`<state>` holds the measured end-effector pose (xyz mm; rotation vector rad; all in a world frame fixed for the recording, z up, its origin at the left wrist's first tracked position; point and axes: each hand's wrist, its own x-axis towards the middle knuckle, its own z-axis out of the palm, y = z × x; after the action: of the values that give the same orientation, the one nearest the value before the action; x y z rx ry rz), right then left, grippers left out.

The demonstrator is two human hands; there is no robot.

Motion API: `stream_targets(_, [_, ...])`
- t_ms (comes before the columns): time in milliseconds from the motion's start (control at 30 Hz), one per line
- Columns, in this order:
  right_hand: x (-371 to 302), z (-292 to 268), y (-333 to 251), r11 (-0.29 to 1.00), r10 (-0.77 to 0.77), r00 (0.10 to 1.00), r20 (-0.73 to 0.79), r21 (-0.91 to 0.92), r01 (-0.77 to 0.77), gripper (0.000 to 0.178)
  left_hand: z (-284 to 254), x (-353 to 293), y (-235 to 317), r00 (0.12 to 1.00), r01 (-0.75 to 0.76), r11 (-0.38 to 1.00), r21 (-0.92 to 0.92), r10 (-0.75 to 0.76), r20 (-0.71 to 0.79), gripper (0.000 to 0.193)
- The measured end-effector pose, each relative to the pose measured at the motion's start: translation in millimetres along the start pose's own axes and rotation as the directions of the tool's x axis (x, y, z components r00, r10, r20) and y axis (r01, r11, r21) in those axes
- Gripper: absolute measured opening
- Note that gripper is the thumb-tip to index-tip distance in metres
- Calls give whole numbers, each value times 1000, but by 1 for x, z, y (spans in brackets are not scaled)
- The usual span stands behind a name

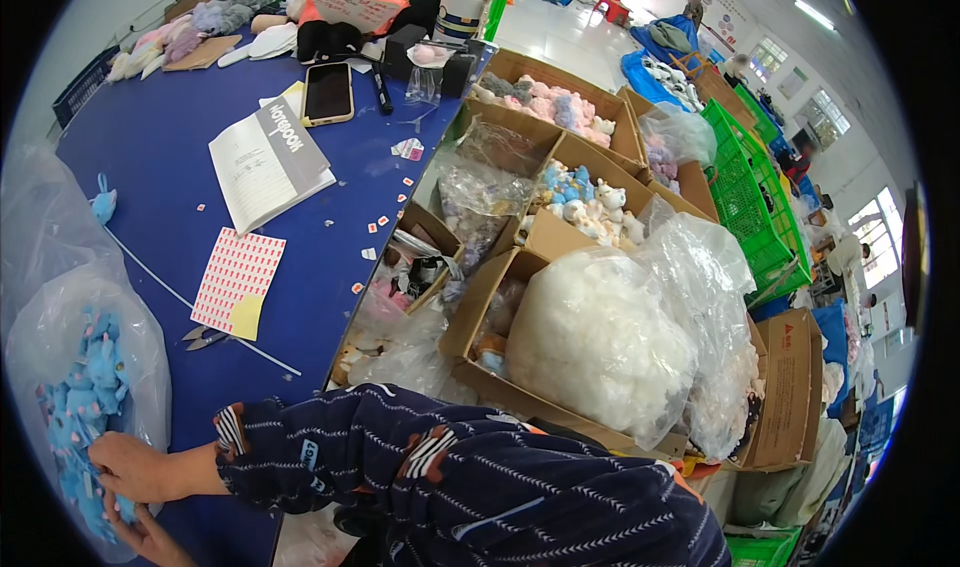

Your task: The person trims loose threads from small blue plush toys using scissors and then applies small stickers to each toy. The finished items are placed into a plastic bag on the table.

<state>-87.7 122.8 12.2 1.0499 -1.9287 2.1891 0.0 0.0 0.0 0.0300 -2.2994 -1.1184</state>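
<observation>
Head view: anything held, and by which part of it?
Can't tell: the right hand and left hand are at the blue plush toys by the clear bag; neither grip shows clearly.

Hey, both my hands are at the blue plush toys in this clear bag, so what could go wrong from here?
The soft clear bag might slump and spill blue plush toys as the right hand and left hand work there. A bump could push the cutting tool into the sticker sheet beside it. The lone toy could be overlooked.
</observation>
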Motion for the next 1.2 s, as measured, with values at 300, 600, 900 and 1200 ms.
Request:
stream_targets(300, [1, 3, 0, 1000, 7, 1000, 23, -5, -6, 19, 7, -3, 32, 983, -134, 976, 171, 153, -102, 45])
stream_targets(600, [0, 0, -6, 999, -37, 999, -12, -3, 37, 17, 12, -3, 32, 977, -130, 988, 80, 141, -160, 44])
stream_targets(900, [-2, 0, -7, 1000, -29, 999, -17, -4, 29, 18, 12, -4, 29, 972, -170, 984, 46, 175, -155, 44])
stream_targets(1200, [0, 6, -1, 997, -72, 997, -38, -27, 71, 17, 9, -1, 20, 964, -199, 963, 184, 226, -142, 45])
